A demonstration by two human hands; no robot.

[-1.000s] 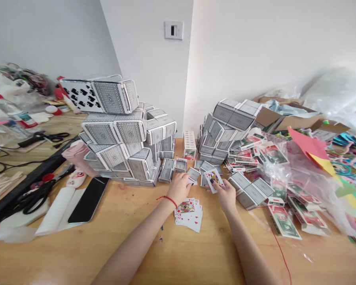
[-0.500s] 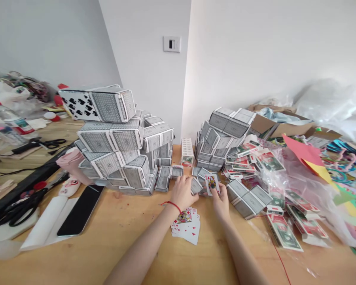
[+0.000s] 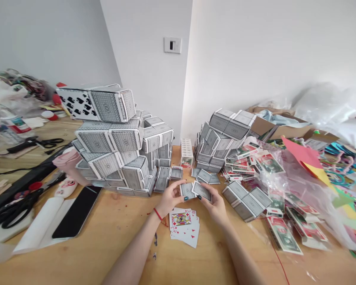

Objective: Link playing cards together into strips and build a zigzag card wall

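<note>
My left hand (image 3: 172, 198) pinches a grey-backed playing card (image 3: 186, 190) between thumb and fingertips. My right hand (image 3: 215, 206) holds a second grey-backed card (image 3: 201, 191), and the two cards nearly meet at their edges. Just below my hands lies a small fan of face-up playing cards (image 3: 184, 228), with a diamond court card on top. Behind them rises a large structure of grey-patterned card decks (image 3: 112, 154). A smaller stack of the same decks (image 3: 216, 146) stands to the right of my hands. A red string circles my left wrist.
A wooden table runs under everything. On the left lie black-handled scissors (image 3: 16, 210) and a black tablet (image 3: 76, 211). To the right are banknote-printed card packs (image 3: 282, 234), a crumpled plastic bag (image 3: 287, 170), coloured paper (image 3: 302, 156) and a cardboard box (image 3: 280, 127).
My right hand has turned its card from face side to grey back. Both hands have drawn together and moved slightly toward me, and each holds a card.
</note>
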